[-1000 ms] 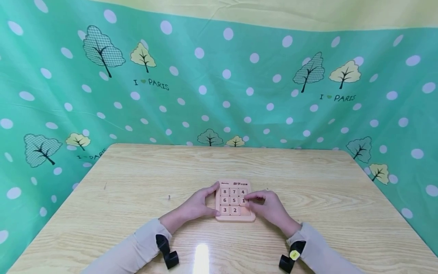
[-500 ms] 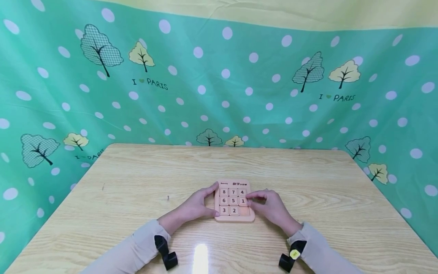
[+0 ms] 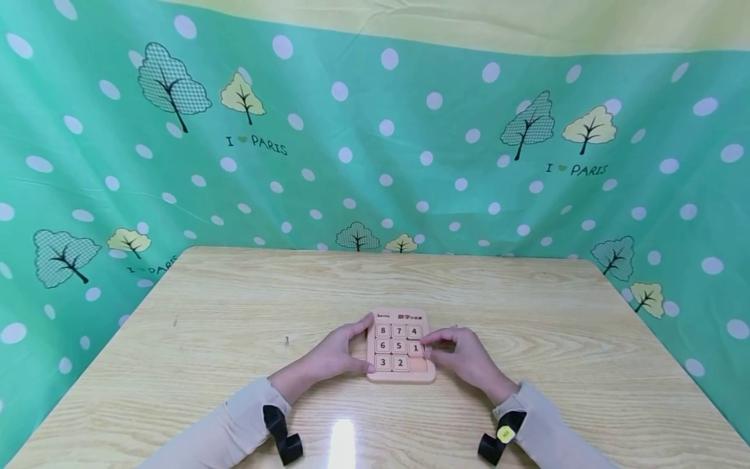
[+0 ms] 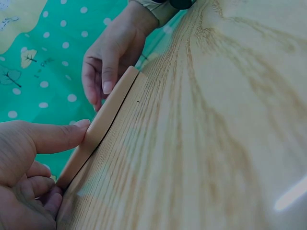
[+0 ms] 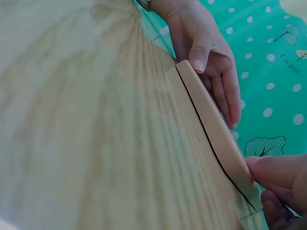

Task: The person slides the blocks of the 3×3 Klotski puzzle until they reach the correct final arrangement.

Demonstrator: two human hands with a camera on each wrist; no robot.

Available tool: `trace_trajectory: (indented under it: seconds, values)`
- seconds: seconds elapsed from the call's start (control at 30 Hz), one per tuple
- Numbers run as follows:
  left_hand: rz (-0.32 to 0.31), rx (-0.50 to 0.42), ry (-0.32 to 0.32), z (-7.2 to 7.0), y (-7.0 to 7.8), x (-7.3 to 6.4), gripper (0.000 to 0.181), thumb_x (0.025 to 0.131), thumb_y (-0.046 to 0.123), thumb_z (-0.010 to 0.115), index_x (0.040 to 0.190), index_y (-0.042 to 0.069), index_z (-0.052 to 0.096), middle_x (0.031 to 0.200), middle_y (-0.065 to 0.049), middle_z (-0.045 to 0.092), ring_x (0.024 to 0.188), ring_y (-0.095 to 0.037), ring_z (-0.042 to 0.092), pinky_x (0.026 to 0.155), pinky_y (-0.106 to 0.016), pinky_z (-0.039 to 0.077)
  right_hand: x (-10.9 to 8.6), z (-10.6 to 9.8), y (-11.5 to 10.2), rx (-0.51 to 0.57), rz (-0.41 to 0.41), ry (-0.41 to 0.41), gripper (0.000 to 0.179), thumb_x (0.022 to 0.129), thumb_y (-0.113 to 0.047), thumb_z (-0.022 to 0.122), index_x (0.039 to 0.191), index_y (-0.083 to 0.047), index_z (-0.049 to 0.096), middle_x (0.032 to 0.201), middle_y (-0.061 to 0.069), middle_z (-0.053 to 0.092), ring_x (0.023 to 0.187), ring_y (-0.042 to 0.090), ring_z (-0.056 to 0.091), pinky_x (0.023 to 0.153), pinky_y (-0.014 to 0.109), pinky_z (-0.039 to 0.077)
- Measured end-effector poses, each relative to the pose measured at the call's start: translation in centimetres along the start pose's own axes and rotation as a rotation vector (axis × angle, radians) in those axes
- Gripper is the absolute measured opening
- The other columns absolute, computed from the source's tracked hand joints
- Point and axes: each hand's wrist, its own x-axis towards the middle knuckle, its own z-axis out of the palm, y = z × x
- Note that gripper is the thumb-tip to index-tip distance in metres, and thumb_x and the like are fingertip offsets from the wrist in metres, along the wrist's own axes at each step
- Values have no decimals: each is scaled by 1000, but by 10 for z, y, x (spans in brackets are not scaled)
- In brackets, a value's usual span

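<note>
A pale pink sliding number puzzle [image 3: 401,376] lies flat on the table, its tiles reading 8 7 4, 6 5 1 and 3 2 from the top row down. The slot at its bottom right is bare. Along the puzzle's left side, my left hand [image 3: 335,352] grips the frame, index finger by the upper corner and thumb by the lower one. Thumb and index finger of my right hand [image 3: 465,357] pinch at the right side of the "1" tile [image 3: 415,348], which sits a little lower than the "5" tile [image 3: 399,346]. Both wrist views show the puzzle's edge from the side.
The wood-grain table [image 3: 263,293] reaches back to a green dotted curtain [image 3: 375,150]. A small dark mark [image 3: 287,340] shows left of the puzzle. Black wrist straps [image 3: 282,434] hang from both sleeves, and a light reflection [image 3: 342,443] glares near the front.
The "1" tile has slid slightly down toward the bare slot, with the right fingertips at it. The left hand keeps its hold on the frame.
</note>
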Motion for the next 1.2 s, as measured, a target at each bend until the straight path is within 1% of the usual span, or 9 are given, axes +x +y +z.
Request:
trace_trajectory:
  seconds: [0.1, 0.27, 0.37, 0.47, 0.67, 0.8, 1.03, 1.2]
  values:
    - [5, 5, -1, 0, 0, 0, 96, 69, 11, 81, 147, 2, 26, 154, -10, 25, 142, -28, 18, 116, -44, 11, 0, -2, 2, 13, -5, -25, 18, 78, -15, 75, 96, -16, 73, 100, -1, 70, 95, 17, 59, 88, 36, 46]
    - [9, 11, 0, 0, -1, 0, 96, 69, 11, 81, 147, 2, 26, 153, -10, 25, 142, -28, 19, 116, -44, 11, 0, -6, 3, 42, -27, -59, 20, 78, -17, 75, 98, -14, 73, 102, 1, 70, 96, 19, 60, 84, 28, 48]
    - [12, 18, 1, 0, 0, 0, 96, 69, 11, 81, 147, 2, 25, 153, -10, 25, 142, -28, 19, 116, -44, 12, 0, -7, 4, 55, -38, -80, 19, 79, -17, 75, 97, -13, 73, 99, 2, 70, 93, 19, 61, 81, 25, 49]
    - [11, 21, 2, 0, 0, 0, 96, 69, 11, 81, 147, 2, 26, 153, -10, 25, 142, -28, 19, 116, -44, 12, 1, -8, 7, 54, -52, -105, 18, 79, -18, 75, 96, -13, 73, 95, 0, 71, 88, 16, 61, 78, 23, 49]
    - [5, 20, 7, 0, 0, -1, 96, 69, 11, 81, 147, 3, 26, 153, -10, 25, 142, -29, 18, 116, -45, 11, 3, -10, 14, 86, -105, -163, 16, 80, -20, 74, 95, -14, 73, 90, -2, 71, 84, 12, 62, 74, 24, 50]
    - [1, 19, 6, 0, 0, -1, 96, 69, 11, 81, 147, 3, 26, 154, -10, 25, 142, -29, 17, 116, -46, 11, 3, -11, 16, 119, -115, -195, 15, 80, -19, 74, 95, -15, 73, 91, -2, 71, 85, 12, 62, 74, 24, 50]
    - [7, 30, 8, 0, 0, -1, 96, 69, 11, 81, 147, 2, 26, 154, -10, 24, 142, -30, 17, 116, -45, 11, 4, -12, 18, 125, -152, -221, 14, 81, -16, 73, 94, -12, 73, 94, 1, 72, 86, 13, 63, 75, 23, 50]
    - [11, 28, 6, 0, 0, 0, 96, 69, 11, 81, 147, 2, 26, 154, -11, 24, 142, -29, 17, 116, -45, 12, 4, -14, 17, 127, -151, -237, 12, 81, -15, 73, 92, -14, 74, 93, -1, 71, 86, 12, 63, 74, 23, 50]
